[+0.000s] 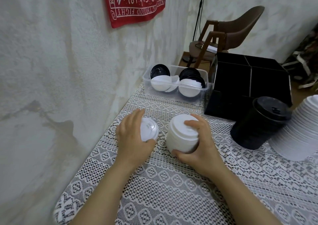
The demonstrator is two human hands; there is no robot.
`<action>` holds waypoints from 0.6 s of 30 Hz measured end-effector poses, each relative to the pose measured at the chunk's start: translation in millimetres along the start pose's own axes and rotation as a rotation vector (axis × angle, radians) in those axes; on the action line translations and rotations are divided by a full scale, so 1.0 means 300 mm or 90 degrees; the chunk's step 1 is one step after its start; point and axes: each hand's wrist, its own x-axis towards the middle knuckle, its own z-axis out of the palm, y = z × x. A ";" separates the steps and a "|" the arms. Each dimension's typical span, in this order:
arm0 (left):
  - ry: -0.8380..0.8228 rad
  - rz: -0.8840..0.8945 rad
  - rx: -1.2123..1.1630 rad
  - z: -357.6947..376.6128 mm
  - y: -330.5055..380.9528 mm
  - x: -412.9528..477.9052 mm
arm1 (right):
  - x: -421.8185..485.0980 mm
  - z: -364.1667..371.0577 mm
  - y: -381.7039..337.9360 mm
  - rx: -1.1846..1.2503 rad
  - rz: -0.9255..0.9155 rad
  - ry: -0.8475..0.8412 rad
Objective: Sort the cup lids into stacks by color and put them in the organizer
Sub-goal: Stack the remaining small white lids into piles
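Three lid stacks stand on the lace-covered surface (172, 181): two white and one black. The right hand (203, 145) grips the short white stack (180, 137) near the left edge, fingers (191, 122) curled over its top and thumb at its base. Just left of it, the left hand (132, 138) holds one single white lid (149, 129), fingers wrapped around its rim. The black stack (258, 126) and the tall white stack (299, 135) lean together at the right edge. At the far edge sit one clear tub (173, 66) of mixed black and white lids and one black organizer (268, 83).
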 end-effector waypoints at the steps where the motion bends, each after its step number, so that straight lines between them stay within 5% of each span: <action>1: 0.003 -0.009 0.016 0.005 0.001 0.003 | 0.000 0.000 0.001 0.000 -0.001 0.000; 18: 0.014 -0.081 -0.054 -0.008 -0.006 -0.008 | -0.002 -0.006 -0.004 -0.012 0.004 -0.009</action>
